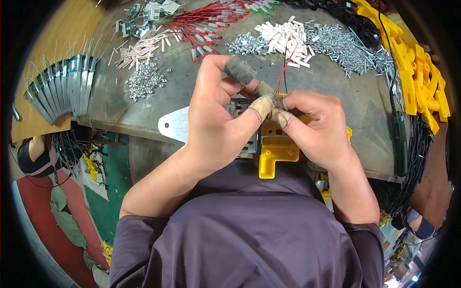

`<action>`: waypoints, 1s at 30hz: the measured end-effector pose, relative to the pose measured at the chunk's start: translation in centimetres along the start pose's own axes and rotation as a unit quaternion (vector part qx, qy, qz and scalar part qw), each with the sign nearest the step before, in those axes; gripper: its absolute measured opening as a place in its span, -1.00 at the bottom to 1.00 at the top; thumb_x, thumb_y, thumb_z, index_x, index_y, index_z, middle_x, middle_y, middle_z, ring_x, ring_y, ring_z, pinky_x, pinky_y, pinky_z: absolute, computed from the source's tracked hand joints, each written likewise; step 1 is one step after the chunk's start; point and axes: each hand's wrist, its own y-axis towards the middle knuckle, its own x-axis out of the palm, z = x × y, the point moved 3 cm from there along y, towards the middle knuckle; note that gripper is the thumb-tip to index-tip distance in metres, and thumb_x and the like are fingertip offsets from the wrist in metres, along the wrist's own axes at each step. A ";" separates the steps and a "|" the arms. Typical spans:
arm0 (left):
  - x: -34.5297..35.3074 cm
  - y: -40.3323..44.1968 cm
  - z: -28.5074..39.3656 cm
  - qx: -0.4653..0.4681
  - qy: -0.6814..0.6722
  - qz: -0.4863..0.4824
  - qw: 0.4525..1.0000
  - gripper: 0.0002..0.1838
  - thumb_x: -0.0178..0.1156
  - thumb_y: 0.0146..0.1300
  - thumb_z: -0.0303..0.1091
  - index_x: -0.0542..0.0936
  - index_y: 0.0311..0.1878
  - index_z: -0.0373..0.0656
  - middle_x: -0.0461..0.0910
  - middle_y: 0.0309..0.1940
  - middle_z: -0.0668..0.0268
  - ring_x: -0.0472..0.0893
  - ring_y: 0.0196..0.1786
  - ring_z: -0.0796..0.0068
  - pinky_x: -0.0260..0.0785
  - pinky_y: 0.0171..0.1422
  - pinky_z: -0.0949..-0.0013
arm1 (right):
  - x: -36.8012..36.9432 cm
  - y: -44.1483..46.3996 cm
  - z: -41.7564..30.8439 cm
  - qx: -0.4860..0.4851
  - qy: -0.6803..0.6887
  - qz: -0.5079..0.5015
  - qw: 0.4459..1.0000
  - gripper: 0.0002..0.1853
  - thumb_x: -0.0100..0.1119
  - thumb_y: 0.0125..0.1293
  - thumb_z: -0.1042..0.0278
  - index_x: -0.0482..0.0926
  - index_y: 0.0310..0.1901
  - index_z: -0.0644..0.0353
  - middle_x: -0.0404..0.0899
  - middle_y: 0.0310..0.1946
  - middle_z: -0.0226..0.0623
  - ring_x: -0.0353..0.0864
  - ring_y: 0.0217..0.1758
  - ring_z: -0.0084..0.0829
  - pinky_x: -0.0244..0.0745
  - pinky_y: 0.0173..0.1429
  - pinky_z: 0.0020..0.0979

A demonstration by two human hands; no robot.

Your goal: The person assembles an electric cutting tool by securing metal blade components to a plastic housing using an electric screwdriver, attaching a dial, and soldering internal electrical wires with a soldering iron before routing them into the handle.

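Note:
My left hand (218, 108) and my right hand (317, 120) meet in front of my chest, with tape wrapped on several fingers. Both are closed in a pinch at the lower end of a thin red wire (284, 72), which sticks up from between the fingertips. A dark wire (285, 79) rises beside it; the fingers hide where the wires join. Below the hands lies a yellow plastic housing (280, 152). Partly behind my left hand is a metal plate (175, 126) with a rounded, holed end, and a slotted metal part (248, 145) sits next to the housing.
Across the back lie red-wired indicator lights (206, 36), white sleeves (288, 41), screws (341, 48) and nuts (144, 79). Metal strips (67, 86) fan out at left. Yellow parts (422, 79) and a dark-handled corded tool (399, 144) are at right. Other people show at both sides.

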 end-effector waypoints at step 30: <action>1.1 0.1 0.8 0.041 0.197 -0.064 0.977 -0.62 0.22 0.18 -0.58 0.22 -0.08 -0.20 0.57 -0.35 0.32 0.61 -0.25 0.47 0.13 0.41 0.03 | -2.3 -0.5 -2.2 -0.359 -0.358 -0.057 0.860 -0.83 0.11 0.15 0.43 0.38 -0.23 0.19 0.37 -0.51 -0.30 0.45 -0.49 -0.26 0.37 -0.45 -0.28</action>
